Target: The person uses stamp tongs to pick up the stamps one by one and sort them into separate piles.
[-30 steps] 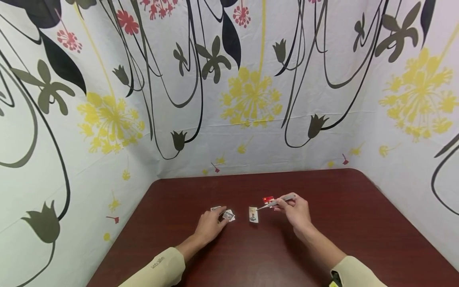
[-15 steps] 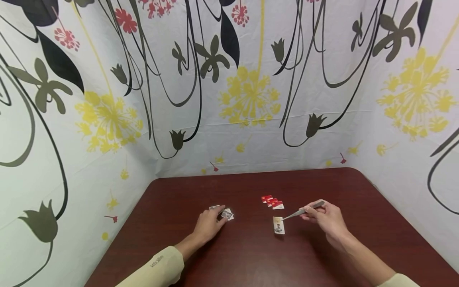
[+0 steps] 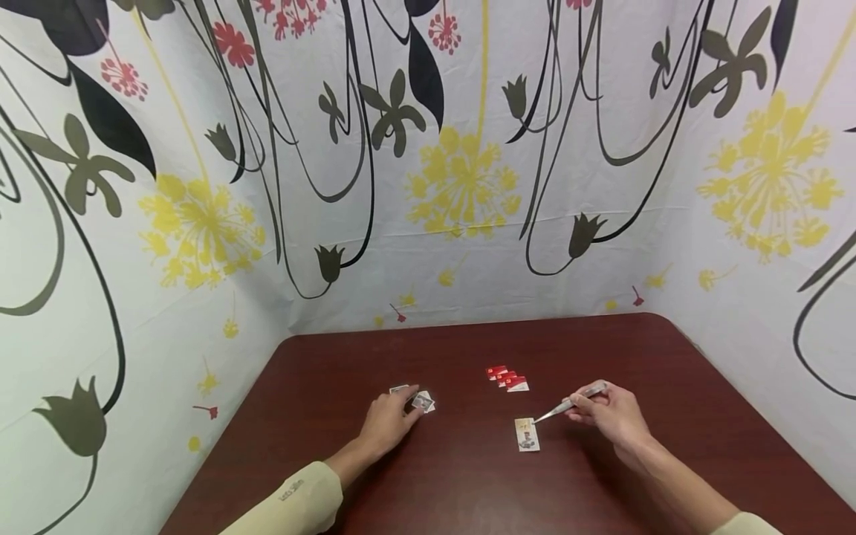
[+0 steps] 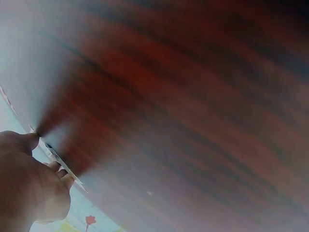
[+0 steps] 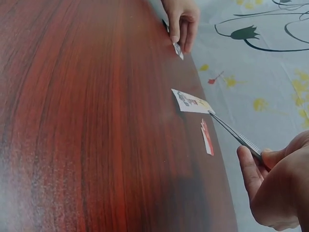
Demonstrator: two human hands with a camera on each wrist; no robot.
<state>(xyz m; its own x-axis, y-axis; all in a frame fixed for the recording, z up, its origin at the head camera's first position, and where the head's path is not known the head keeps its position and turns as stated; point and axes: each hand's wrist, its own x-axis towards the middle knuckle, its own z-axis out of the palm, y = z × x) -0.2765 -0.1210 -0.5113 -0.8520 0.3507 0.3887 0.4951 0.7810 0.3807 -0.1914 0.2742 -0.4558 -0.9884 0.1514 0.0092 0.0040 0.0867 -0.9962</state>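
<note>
My right hand holds metal tweezers between thumb and fingers. Their tips grip one corner of a small stamp-like slip of paper, pale with a yellowish top and a dark printed figure. In the right wrist view the slip hangs tilted from the tweezers. On the left, my left hand rests with thumb and fingertips on several small grey-and-white printed slips, partly covering them. In the left wrist view the left hand touches those slips low at the table surface.
Several red-and-white slips lie overlapped in a slanting row, farther back than the tweezers. Beneath everything is a dark red-brown wooden table. Flower-printed white cloth stands along its back and sides.
My right hand has carried the slip in the tweezers rightward and toward me, uncovering the row of red-and-white slips. The left hand has stayed in place on the grey slips.
</note>
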